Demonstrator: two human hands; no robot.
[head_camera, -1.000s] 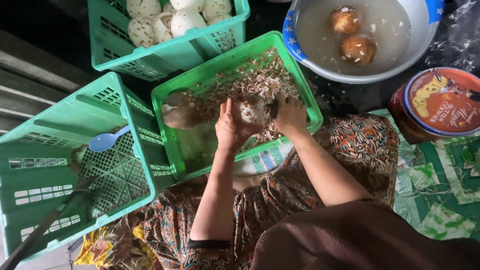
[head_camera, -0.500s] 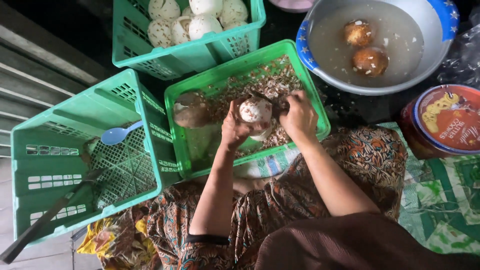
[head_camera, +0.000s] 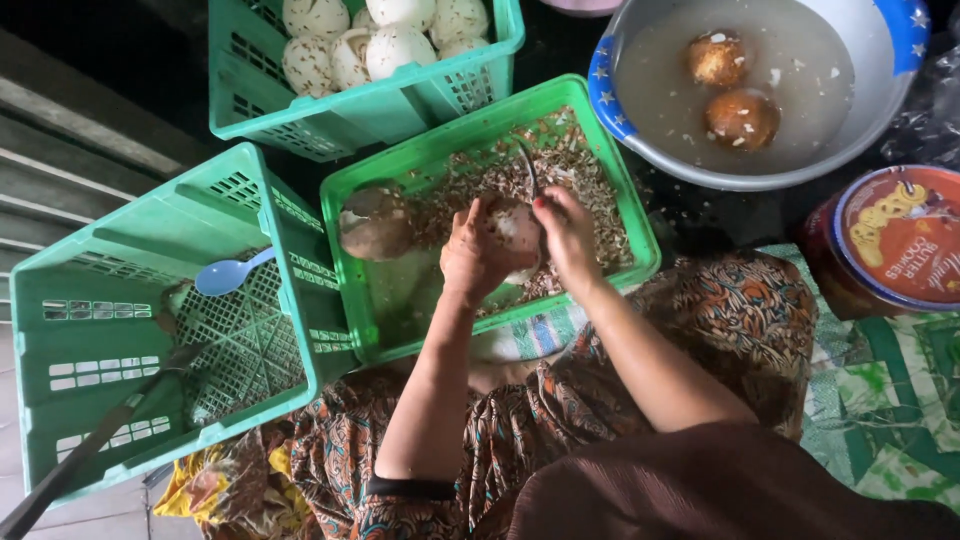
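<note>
Green baskets crowd the floor: beyond the hands, peeled white coconuts (head_camera: 385, 40) fill one, two brown ones (head_camera: 730, 90) soak. Left hand (head_camera: 480, 255) cups a half-pared coconut (head_camera: 518, 228); right hand (head_camera: 565, 230) pinches a knife (head_camera: 527, 170) above shavings (head_camera: 580, 165).

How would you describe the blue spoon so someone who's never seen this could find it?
Start at the big, mostly empty green crate on the far left, beside the basket of brown peelings. The blue spoon lies inside it near its right wall. It is the only blue plastic thing there; the dark, long-handled tool below it is black.
</note>
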